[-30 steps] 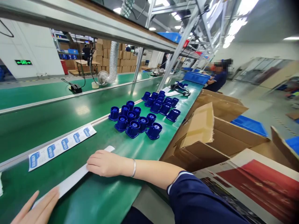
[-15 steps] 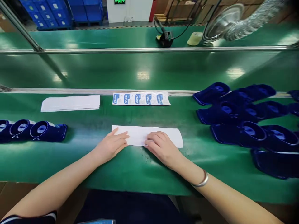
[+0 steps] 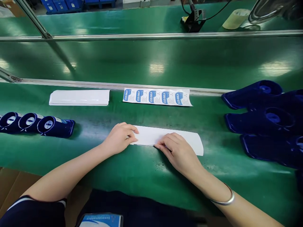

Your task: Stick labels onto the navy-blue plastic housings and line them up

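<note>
A blank white paper strip point(image 3: 148, 135) with a rounded right end lies on the green work surface in front of me. My left hand point(image 3: 121, 138) covers its left end, thumb and fingers closed on the paper there. At the strip's lower edge, right of the middle, my right hand point(image 3: 178, 149) pinches the paper between thumb and fingertips. Just behind the strip is a sheet of blue-and-white printed labels point(image 3: 157, 96). A stack of white sheets point(image 3: 79, 98) lies to its left.
Dark blue tube-shaped parts on flat bases point(image 3: 55, 126) stand in a row at the left. More blue parts point(image 3: 257, 121) crowd the right side. A metal rail point(image 3: 94, 85) crosses behind the labels. A black stand point(image 3: 193, 22) and a pale yellow roll point(image 3: 236, 19) are farther back.
My view has tilted downward and shifted. Both hands have gone from resting with fingers over the strip to pinching it, the left at its left end, the right at its lower edge.
</note>
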The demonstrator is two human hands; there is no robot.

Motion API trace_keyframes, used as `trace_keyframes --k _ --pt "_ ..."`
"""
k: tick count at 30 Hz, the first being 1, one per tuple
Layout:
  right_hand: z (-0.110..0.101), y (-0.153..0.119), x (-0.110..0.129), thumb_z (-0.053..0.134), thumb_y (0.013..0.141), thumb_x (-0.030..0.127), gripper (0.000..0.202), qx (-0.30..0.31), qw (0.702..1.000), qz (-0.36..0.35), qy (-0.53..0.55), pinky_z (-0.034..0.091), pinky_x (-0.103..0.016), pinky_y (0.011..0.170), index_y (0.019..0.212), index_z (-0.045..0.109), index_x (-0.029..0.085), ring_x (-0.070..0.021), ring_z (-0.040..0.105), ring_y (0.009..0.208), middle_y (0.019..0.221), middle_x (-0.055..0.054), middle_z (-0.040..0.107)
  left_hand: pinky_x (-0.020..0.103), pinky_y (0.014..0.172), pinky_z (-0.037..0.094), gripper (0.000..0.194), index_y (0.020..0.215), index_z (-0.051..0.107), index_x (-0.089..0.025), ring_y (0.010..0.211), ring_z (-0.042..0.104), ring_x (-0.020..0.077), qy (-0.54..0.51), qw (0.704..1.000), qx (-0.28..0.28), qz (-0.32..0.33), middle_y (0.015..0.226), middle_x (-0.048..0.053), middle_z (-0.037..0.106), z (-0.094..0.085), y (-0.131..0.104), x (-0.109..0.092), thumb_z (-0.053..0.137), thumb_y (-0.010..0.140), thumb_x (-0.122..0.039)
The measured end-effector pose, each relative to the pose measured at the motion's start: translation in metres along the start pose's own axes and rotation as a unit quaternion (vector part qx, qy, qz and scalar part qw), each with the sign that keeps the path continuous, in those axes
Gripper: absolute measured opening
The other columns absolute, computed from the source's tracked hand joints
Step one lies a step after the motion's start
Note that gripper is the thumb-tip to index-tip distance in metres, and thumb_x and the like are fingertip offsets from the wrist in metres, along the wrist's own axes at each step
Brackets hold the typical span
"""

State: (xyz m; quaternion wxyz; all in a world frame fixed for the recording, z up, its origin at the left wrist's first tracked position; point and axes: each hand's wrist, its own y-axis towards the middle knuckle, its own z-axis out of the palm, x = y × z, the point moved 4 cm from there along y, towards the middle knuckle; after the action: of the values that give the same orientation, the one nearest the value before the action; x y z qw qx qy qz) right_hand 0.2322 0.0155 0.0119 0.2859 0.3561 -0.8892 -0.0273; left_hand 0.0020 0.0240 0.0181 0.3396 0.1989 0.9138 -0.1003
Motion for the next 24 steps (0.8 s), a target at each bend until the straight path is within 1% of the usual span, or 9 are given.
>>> trace_keyframes --k 3,6,8,10,14,16,19,22,24 --pt "-0.001 -0.002 0.000 0.057 0.103 0.020 0.012 0.001 1.000 -0.016 -0.004 0.045 -0.038 0.074 0.091 0.060 0.020 -0.0234 0.057 0.081 0.085 -0.006 0.067 0.041 0.096 0.045 0.020 0.076 0.071 -0.020 0.096 0.066 0.0189 -0.012 0.999 0.022 0.030 0.115 0.002 0.075 -0.004 0.000 0.002 0.066 0.094 -0.028" --pt "0.000 -0.005 0.003 0.059 0.102 0.019 0.006 0.001 0.999 -0.026 -0.018 0.044 -0.039 0.076 0.096 0.058 0.019 -0.0245 0.056 0.085 0.088 -0.007 0.066 0.043 0.104 0.043 0.016 0.086 0.070 -0.021 0.116 0.063 0.0238 -0.021 0.995 0.043 0.087 0.126 0.006 0.071 -0.008 -0.007 0.002 0.076 0.088 -0.036" --pt "0.002 -0.005 0.008 0.060 0.101 0.019 0.004 0.002 0.999 -0.033 -0.028 0.043 -0.039 0.076 0.098 0.058 0.018 -0.0250 0.055 0.087 0.091 -0.008 0.066 0.044 0.107 0.044 0.018 0.089 0.069 -0.021 0.126 0.058 0.0259 -0.023 0.992 0.048 0.114 0.131 0.009 0.069 -0.011 -0.012 0.004 0.078 0.086 -0.035" --pt "0.005 -0.002 0.013 0.060 0.101 0.019 0.003 0.004 0.999 -0.042 -0.027 0.043 -0.039 0.077 0.099 0.058 0.018 -0.0251 0.055 0.088 0.093 -0.008 0.066 0.042 0.105 0.047 0.012 0.086 0.067 -0.020 0.126 0.059 0.0245 -0.024 0.990 0.045 0.129 0.131 0.009 0.069 -0.013 -0.013 0.005 0.073 0.090 -0.030" --pt "0.010 0.006 0.017 0.057 0.103 0.020 0.007 0.013 0.999 -0.040 -0.001 0.043 -0.039 0.076 0.097 0.060 0.019 -0.0244 0.056 0.087 0.091 -0.008 0.066 0.042 0.105 0.049 0.015 0.082 0.068 -0.019 0.120 0.064 0.0232 -0.010 0.987 0.032 0.158 0.124 0.010 0.074 -0.013 -0.012 0.002 0.065 0.095 -0.024" --pt "0.010 0.011 0.016 0.056 0.104 0.021 0.011 0.019 0.999 -0.029 0.015 0.044 -0.039 0.075 0.094 0.062 0.019 -0.0236 0.056 0.084 0.088 -0.007 0.066 0.043 0.105 0.051 0.017 0.081 0.069 -0.018 0.118 0.064 0.0239 -0.004 0.988 0.025 0.151 0.122 0.010 0.074 -0.013 -0.011 0.001 0.063 0.096 -0.023" --pt "0.009 0.018 0.012 0.054 0.104 0.022 0.017 0.044 0.999 -0.011 0.031 0.046 -0.038 0.073 0.089 0.063 0.018 -0.0225 0.055 0.078 0.082 -0.006 0.065 0.044 0.101 0.053 0.020 0.077 0.070 -0.017 0.116 0.064 0.0246 -0.006 0.993 0.022 0.114 0.123 0.010 0.074 -0.012 -0.008 -0.002 0.063 0.095 -0.020" --pt "0.008 0.023 0.009 0.054 0.103 0.022 0.020 0.070 0.997 -0.001 0.011 0.047 -0.038 0.070 0.085 0.063 0.019 -0.0233 0.056 0.076 0.078 -0.007 0.064 0.043 0.098 0.054 0.019 0.073 0.070 -0.017 0.111 0.064 0.0245 -0.009 0.997 0.026 0.070 0.121 0.008 0.073 -0.011 -0.005 -0.005 0.068 0.092 -0.018" --pt "0.008 0.025 0.009 0.053 0.103 0.022 0.022 0.073 0.997 -0.001 -0.015 0.046 -0.038 0.068 0.083 0.063 0.019 -0.0244 0.058 0.075 0.076 -0.007 0.063 0.043 0.097 0.054 0.019 0.072 0.070 -0.017 0.110 0.064 0.0244 -0.009 0.998 0.026 0.050 0.120 0.007 0.073 -0.009 -0.003 -0.005 0.068 0.090 -0.016"
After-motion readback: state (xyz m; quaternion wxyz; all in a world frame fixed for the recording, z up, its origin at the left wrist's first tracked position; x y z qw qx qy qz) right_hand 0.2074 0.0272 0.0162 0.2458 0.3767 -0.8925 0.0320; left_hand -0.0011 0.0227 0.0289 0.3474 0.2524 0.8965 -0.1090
